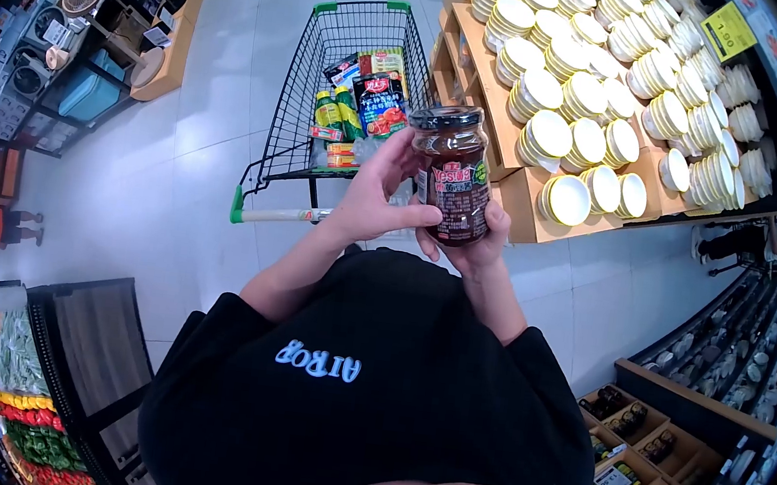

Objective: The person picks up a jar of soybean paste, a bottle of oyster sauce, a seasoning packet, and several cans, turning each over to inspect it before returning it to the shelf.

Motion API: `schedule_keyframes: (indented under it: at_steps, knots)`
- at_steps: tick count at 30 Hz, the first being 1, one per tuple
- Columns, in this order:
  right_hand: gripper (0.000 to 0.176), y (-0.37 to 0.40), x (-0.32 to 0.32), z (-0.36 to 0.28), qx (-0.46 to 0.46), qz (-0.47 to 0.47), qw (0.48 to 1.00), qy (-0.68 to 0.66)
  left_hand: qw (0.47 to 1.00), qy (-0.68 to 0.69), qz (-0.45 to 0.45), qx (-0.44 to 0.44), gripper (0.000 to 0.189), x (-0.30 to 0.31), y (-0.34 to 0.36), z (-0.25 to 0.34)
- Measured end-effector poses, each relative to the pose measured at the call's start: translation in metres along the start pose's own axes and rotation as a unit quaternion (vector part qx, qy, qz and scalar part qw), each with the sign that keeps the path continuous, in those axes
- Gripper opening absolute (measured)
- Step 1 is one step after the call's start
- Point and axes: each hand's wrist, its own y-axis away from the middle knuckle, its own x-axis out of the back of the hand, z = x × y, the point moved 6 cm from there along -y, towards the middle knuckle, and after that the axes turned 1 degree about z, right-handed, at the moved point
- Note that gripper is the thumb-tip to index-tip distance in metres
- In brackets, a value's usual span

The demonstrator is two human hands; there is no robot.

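Observation:
A glass jar of dark reddish-brown sauce (456,193) with a black lid is held upright in front of my chest. My left hand (380,194) wraps the jar's left side, its thumb lying across the label. On the lower right side, my right hand (485,239) grips the jar near its base. Just beyond my hands stands a black wire shopping cart (271,138) with green corners. Inside it lie a dark food pouch (380,107), green bottles with yellow caps (338,114) and several other packages.
Stacks of white bowls (546,136) fill a wooden display (526,215) at the right, under a yellow price sign (727,32). Shelves of household goods line the left. A vegetable display (32,422) and wooden bins of jars (660,465) stand at the lower corners. Other people are farther off.

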Motion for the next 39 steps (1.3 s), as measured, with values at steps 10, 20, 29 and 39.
schedule_keyframes:
  at_steps: [10, 20, 29, 39]
  knots:
    - [0.088, 0.016, 0.013, -0.022, 0.119, 0.058, 0.967, 0.219, 0.998, -0.009, 0.003, 0.065, 0.084, -0.018, -0.006, -0.007]
    - [0.090, 0.038, 0.018, -0.020, 0.146, 0.093, 0.900, 0.401, 0.964, -0.228, -0.050, -0.129, 0.064, -0.061, -0.011, 0.037]
    - [0.079, 0.027, 0.004, -0.024, 0.154, 0.069, 0.879, 0.447, 0.944, -0.279, -0.025, -0.175, 0.068, -0.052, -0.010, 0.051]
    - [0.085, 0.019, -0.024, -0.025, 0.257, 0.110, 0.785, 0.553, 0.994, -0.028, 0.103, -0.025, 0.080, -0.010, -0.001, 0.024]
